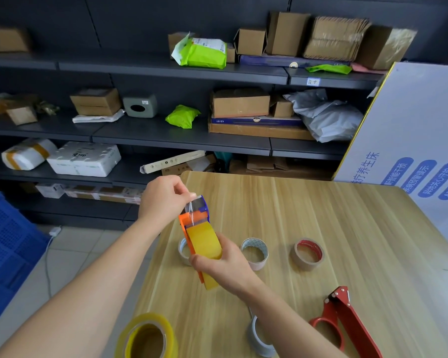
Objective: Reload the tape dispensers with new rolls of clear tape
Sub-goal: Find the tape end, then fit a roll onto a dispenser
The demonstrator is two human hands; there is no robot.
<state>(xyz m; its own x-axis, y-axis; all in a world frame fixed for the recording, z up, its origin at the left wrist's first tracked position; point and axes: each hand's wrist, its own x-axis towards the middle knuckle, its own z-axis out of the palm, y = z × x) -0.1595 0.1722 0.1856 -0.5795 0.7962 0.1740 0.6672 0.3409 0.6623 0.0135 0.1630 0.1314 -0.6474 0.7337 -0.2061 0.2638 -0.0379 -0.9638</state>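
Note:
My right hand (pixel 223 264) grips an orange and blue tape dispenser (pixel 193 220) loaded with a yellowish clear tape roll (pixel 203 241), held above the wooden table (pixel 321 228). My left hand (pixel 163 200) pinches the free end of the tape (pixel 190 206) at the dispenser's blue front. A second yellowish clear tape roll (pixel 148 337) lies at the table's near left corner. A red metal tape dispenser (pixel 347 324) with no roll lies at the near right.
Three used rolls lie on the table: a pale one (pixel 184 251) behind the dispenser, a white-cored one (pixel 255 253), a brown one (pixel 308 253). A grey roll (pixel 259 339) lies under my right forearm. Shelves of parcels (pixel 241 104) stand behind; a blue crate (pixel 5 244) sits left.

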